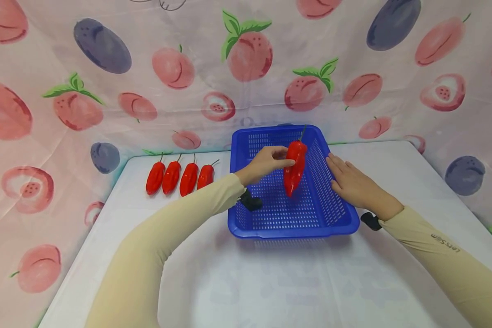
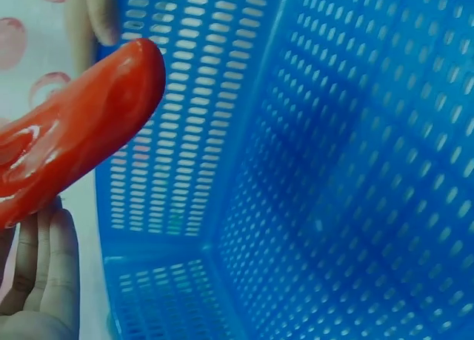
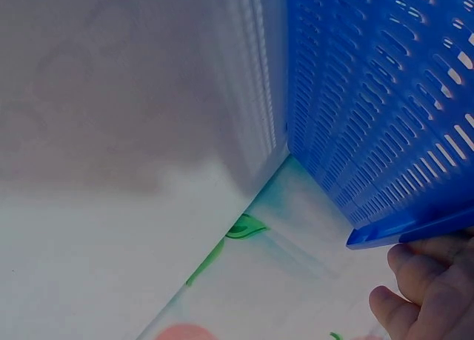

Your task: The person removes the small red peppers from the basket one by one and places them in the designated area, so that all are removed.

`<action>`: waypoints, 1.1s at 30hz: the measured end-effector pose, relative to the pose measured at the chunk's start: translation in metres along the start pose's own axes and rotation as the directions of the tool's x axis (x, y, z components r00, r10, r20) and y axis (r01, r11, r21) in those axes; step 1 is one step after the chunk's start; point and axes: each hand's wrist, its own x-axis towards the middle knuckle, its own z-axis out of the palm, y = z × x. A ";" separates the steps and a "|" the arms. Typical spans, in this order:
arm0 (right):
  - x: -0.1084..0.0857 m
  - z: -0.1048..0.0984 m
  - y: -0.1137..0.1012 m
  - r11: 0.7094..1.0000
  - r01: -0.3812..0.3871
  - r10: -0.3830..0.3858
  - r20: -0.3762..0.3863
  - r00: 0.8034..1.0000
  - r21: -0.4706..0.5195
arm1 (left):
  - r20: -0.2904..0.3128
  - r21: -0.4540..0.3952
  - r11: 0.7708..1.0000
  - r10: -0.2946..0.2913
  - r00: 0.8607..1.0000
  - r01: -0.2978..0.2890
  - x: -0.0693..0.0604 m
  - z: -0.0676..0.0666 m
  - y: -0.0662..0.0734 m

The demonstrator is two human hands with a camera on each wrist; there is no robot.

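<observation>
My left hand (image 1: 266, 163) grips a red chili pepper (image 1: 295, 171) between thumb and fingers, with its green stem up and its tip down. The pepper hangs over the inside of a blue perforated plastic basket (image 1: 289, 233). From the left wrist, the same pepper (image 2: 89, 114) shows large at the left, fingers (image 2: 59, 270) below it. My right hand (image 1: 354, 182) lies with extended fingers against the outer right rim of the basket. In the right wrist view, the fingers (image 3: 429, 288) of that hand are at the basket's rim (image 3: 385, 238).
Several more red peppers (image 1: 172, 177) stand in a row left of the basket, stems pointing away; the left forearm partly hides the last one. The white table (image 1: 270, 282) meets a fruit-printed cloth (image 1: 139, 54) at the back and sides.
</observation>
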 end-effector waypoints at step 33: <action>-0.002 -0.001 -0.002 1.000 -0.010 0.010 0.007 1.000 0.021 | -0.313 -0.245 0.969 -0.036 0.949 -0.044 -0.047 -0.076 0.013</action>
